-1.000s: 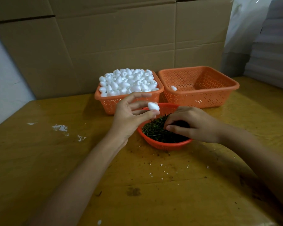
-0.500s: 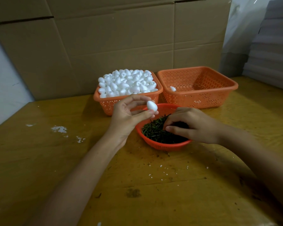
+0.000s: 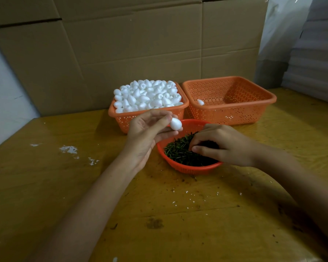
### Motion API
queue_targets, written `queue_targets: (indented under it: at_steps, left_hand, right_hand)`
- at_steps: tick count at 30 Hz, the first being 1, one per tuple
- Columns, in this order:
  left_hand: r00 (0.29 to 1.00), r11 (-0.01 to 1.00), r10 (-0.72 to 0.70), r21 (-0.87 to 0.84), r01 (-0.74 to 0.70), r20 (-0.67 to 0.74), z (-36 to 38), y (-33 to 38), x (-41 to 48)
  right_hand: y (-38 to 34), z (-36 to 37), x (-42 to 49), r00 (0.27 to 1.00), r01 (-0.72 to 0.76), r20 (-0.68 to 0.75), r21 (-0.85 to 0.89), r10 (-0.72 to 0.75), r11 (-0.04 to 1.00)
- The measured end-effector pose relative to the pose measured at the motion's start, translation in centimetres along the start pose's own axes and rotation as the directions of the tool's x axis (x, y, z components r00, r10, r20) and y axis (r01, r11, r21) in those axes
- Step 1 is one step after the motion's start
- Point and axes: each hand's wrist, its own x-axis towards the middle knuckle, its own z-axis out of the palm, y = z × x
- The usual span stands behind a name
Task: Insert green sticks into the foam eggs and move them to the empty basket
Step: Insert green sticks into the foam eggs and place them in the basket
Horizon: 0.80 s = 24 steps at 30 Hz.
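Note:
My left hand (image 3: 149,133) pinches a white foam egg (image 3: 175,124) between thumb and fingertips, just above the far left rim of a round red bowl (image 3: 189,168) filled with green sticks (image 3: 180,151). My right hand (image 3: 222,143) lies over the sticks with curled fingertips dipping into the pile; whether a stick is pinched is hidden. Behind the bowl, an orange basket (image 3: 121,121) on the left is heaped with foam eggs (image 3: 148,96). The orange basket (image 3: 257,112) on the right holds one foam egg (image 3: 200,102) near its left wall.
All this sits on a worn yellow wooden table (image 3: 178,214) speckled with foam crumbs and stick bits. Large cardboard sheets (image 3: 133,44) stand along the back. Stacked grey foam boards (image 3: 314,59) rise at the far right.
My left hand has turned the foam egg in its fingertips and closed its fingers more around it. My right hand has stayed on the stick pile with small finger movement.

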Motion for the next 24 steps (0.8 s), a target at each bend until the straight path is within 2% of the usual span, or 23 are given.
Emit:
queue_targets:
  at_steps: [10,17,20,24]
  left_hand:
    - [1.000,0.998,-0.007,-0.060,0.007,-0.009,-0.31,-0.08,0.15]
    - [0.998,0.999,0.000,-0.047,0.003,0.069,-0.88,-0.22,0.33]
    - [0.996,0.999,0.031,0.018,-0.033,0.085,-0.96,-0.20,0.28]
    - [0.988,0.971,0.115,0.198,-0.134,0.103,-0.60,-0.34,0.05]
  right_hand:
    - [-0.13,-0.06,-0.04,1.000,-0.013,0.007,-0.005,0.013,1.000]
    - [-0.30,-0.14,-0.05,1.000,-0.015,0.009,-0.005,0.015,1.000]
    - [-0.30,-0.12,-0.08,1.000,-0.014,0.007,-0.006,0.014,1.000]
    - [-0.29,-0.12,-0.07,1.000,-0.016,0.011,-0.006,0.016,1.000]
